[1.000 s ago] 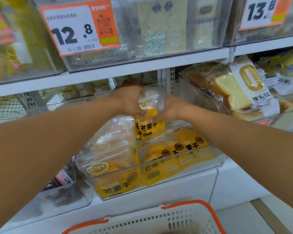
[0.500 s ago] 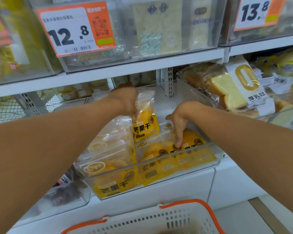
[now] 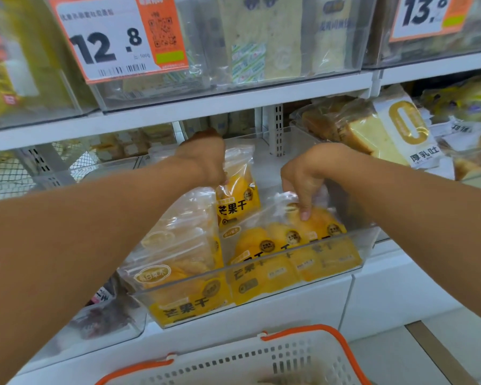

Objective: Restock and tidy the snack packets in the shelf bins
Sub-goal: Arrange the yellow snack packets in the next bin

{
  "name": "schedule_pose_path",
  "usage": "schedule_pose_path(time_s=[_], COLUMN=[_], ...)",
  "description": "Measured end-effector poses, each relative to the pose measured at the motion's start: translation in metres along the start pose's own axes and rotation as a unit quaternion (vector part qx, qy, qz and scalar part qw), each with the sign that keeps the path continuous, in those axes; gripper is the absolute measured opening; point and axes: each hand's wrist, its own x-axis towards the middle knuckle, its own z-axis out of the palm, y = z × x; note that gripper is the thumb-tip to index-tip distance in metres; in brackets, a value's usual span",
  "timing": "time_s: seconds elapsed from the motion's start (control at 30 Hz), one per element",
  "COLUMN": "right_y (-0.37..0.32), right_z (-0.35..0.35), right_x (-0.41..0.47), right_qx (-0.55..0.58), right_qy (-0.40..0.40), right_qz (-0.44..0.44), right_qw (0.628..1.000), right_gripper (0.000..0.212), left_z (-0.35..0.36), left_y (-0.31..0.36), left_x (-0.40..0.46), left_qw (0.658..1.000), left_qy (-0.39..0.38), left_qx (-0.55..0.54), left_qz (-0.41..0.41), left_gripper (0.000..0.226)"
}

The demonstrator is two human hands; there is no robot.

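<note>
So there's a clear plastic bin (image 3: 368, 247) on the lower shelf, stuffed with yellow dried-mango packets. One packet (image 3: 238, 200) stands upright toward the back of the bin, and the left hand (image 3: 206, 159) has its fingers curled round the top of it, holding it up. The right hand (image 3: 307, 177) is down over the right side of the bin, fingers curled onto the clear top edge of a packet lying flat (image 3: 314, 220), one fingertip pressing on the yellow part. More packets fill the front: a row standing on the left (image 3: 178, 262) and flat ones (image 3: 264, 245) in the middle.

Right next door is a bin with bagged sliced bread (image 3: 372, 132). Above, another clear bin has an orange-and-white price tag reading 12.8 (image 3: 117, 37). A white basket with orange handles (image 3: 261, 359) sits at the bottom edge, below the shelf.
</note>
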Motion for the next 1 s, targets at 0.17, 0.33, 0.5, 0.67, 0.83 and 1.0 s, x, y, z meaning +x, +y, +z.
schedule_pose_path(time_s=[0.17,0.33,0.5,0.67,0.83,1.0], right_y=[0.008,0.009,0.013,0.006,-0.013,-0.015], right_z=[-0.019,-0.012,-0.009,-0.023,-0.016,-0.014], right_x=[-0.043,-0.039,-0.037,-0.055,-0.034,-0.027], right_qx=[0.013,0.075,0.169,0.102,0.051,0.086], right_qy=[0.192,0.368,0.207,0.173,0.316,0.385], right_qz=[-0.009,-0.082,-0.145,-0.147,-0.142,-0.146], right_qw=[0.981,0.923,0.953,0.968,0.937,0.907], right_gripper=[0.043,0.041,0.039,0.032,0.041,0.037], left_z=[-0.002,-0.007,-0.013,-0.011,-0.016,-0.022], left_y=[0.000,-0.006,-0.019,-0.020,-0.013,-0.016], left_x=[-0.001,0.000,-0.005,-0.007,-0.005,-0.006], left_qw=[1.000,0.999,0.990,0.984,0.984,0.969], left_qy=[-0.006,-0.025,-0.011,0.011,-0.002,-0.040], left_qx=[0.008,-0.039,-0.139,-0.174,-0.175,-0.243], left_qz=[0.006,0.023,-0.006,-0.024,-0.017,-0.038], left_gripper=[0.041,0.036,0.021,0.021,0.025,0.027])
